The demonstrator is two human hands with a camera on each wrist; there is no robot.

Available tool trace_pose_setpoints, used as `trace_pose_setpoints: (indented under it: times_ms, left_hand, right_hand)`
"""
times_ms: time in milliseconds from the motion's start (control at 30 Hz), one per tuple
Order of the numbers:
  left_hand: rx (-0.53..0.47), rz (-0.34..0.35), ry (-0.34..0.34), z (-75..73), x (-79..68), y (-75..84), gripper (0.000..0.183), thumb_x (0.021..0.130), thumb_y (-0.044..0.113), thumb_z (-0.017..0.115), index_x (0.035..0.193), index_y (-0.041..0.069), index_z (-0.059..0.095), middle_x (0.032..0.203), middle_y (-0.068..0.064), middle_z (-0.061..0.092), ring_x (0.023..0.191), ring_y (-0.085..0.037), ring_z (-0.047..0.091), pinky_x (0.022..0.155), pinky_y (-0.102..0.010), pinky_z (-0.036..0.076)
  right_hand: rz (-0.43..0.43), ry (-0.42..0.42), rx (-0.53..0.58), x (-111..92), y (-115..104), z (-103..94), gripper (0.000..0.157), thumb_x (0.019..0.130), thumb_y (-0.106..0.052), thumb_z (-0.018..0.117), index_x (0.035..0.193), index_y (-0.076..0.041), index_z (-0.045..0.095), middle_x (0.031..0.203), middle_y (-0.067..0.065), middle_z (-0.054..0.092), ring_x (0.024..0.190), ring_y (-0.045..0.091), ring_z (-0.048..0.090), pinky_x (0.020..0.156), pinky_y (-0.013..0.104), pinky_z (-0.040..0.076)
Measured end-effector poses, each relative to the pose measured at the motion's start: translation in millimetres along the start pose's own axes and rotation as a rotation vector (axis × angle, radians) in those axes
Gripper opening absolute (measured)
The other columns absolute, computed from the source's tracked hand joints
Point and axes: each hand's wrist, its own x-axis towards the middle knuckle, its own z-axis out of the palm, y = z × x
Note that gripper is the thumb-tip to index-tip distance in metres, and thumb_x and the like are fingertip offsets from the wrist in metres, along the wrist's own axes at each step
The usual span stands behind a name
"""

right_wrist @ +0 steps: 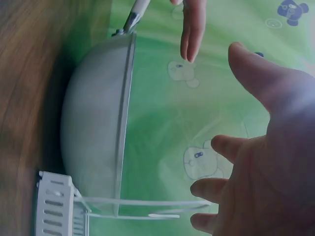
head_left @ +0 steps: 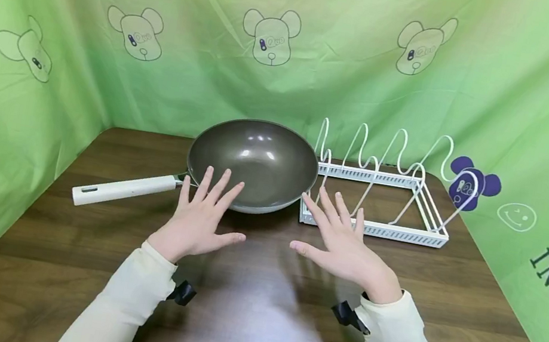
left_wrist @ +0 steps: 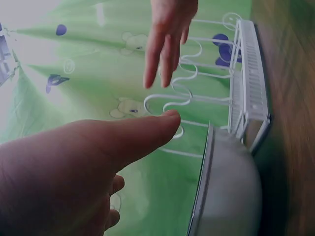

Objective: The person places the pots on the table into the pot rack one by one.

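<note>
Left hand (head_left: pixel 195 225) and right hand (head_left: pixel 345 249) are both released, palms down and raised above the bench (head_left: pixel 247 336), with the fingers spread and the thumbs pointing in toward each other. From the head view, the left fingers lie in front of the near left rim of a deep pan (head_left: pixel 260 159), close to where its white handle (head_left: pixel 124 189) joins; the left wrist view shows the thumb apart from the pan. The right fingers line up with the near left corner of a white rack (head_left: pixel 373 229). The pan sits on the bench toward the back, hollow side up, dark and glossy inside and pale grey outside, its handle slanting out to the left and toward the person. Just beside its right edge stands the rack, a frame with slotted rails and four wavy wire dividers rising from it; whether pan and rack touch, I cannot tell. Pale sleeves (head_left: pixel 112 307) cover the forearms, and a black fitting (head_left: pixel 184 293) shows at each wrist. Green cloth (head_left: pixel 197 79) printed with bear heads hangs behind and along both sides of the bench.
</note>
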Motion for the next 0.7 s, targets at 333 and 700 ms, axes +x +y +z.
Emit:
trace_pose_setpoints:
  times_ms: [333,700]
  left_hand:
    - [0.018,-0.012,0.035,-6.5,-17.7,-27.5,0.094,0.090,0.065,0.057,0.160,0.018,0.017,0.166,-0.013,0.006,0.151,-0.037,-0.004,0.113,-0.067,-0.004]
    - [0.058,-0.047,0.175,-3.3,-43.1,-65.6,0.087,0.089,0.047,0.068,0.156,0.010,0.028,0.158,-0.022,0.027,0.147,-0.042,0.016,0.113,-0.067,0.009]
  right_hand:
    - [-0.119,-0.047,0.393,4.7,-6.8,6.4,0.083,0.098,-0.040,0.061,0.160,-0.016,0.010,0.166,0.010,0.003,0.151,0.032,-0.004,0.116,0.063,0.000]
    - [-0.250,-0.154,0.905,17.5,-30.5,48.1,0.069,0.101,-0.013,0.055,0.155,0.000,0.014,0.157,0.025,0.025,0.147,0.038,0.018,0.115,0.061,0.016]
